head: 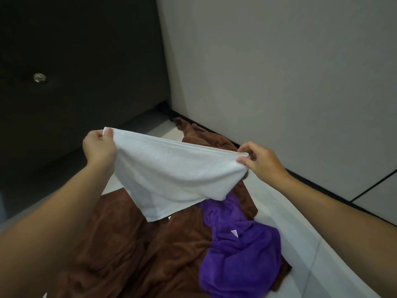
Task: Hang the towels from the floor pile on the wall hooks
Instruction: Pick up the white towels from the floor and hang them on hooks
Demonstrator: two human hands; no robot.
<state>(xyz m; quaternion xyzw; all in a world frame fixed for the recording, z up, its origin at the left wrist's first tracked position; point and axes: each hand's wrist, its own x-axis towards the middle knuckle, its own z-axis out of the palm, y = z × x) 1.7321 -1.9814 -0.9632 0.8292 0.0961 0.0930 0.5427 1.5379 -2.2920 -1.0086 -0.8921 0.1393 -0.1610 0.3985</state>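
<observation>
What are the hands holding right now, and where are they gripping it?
A white terry towel, stretched between them: the left hand pinches one top corner, the right hand the other.

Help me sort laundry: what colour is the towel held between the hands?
Plain white towel, clearest in the head view.

A home interior, by the look of it: pale tiled floor (322, 265), plain grey wall (279, 72), dark door (90, 50) with a round metal knob (40, 78) — and a towel pile (133, 244) on the tiles.
</observation>
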